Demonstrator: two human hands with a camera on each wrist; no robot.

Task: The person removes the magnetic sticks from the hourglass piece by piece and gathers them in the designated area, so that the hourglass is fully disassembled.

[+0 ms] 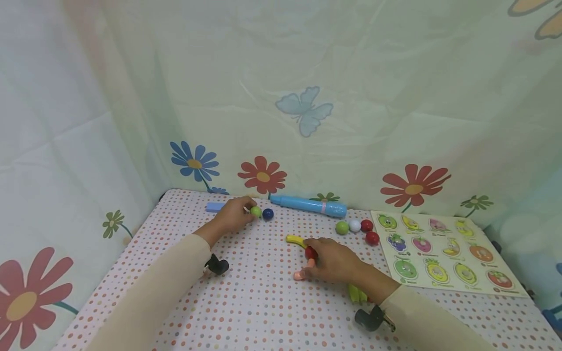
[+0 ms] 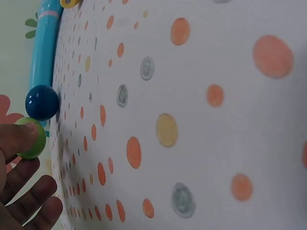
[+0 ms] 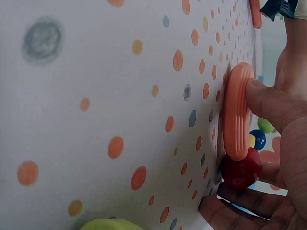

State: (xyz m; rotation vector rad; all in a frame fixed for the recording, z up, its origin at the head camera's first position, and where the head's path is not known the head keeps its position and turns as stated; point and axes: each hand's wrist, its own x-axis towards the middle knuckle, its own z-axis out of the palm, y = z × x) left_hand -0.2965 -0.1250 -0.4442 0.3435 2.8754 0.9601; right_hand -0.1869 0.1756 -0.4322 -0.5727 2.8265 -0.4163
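At the far left of the table my left hand pinches a green ball between thumb and finger. A dark blue ball sits right beside it; in the left wrist view the green ball and blue ball look close together. Nearer the middle, my right hand has its thumb against an orange, ridged, curved piece and its fingers curled about a red ball. The orange piece and red ball touch in the right wrist view. A yellow curved piece lies at the fingertips.
Along the back lies a light blue tube, and a blue block is behind the left hand. Green, white and red balls group at right, beside a fruit picture board. Yellow-green pieces lie under the right wrist.
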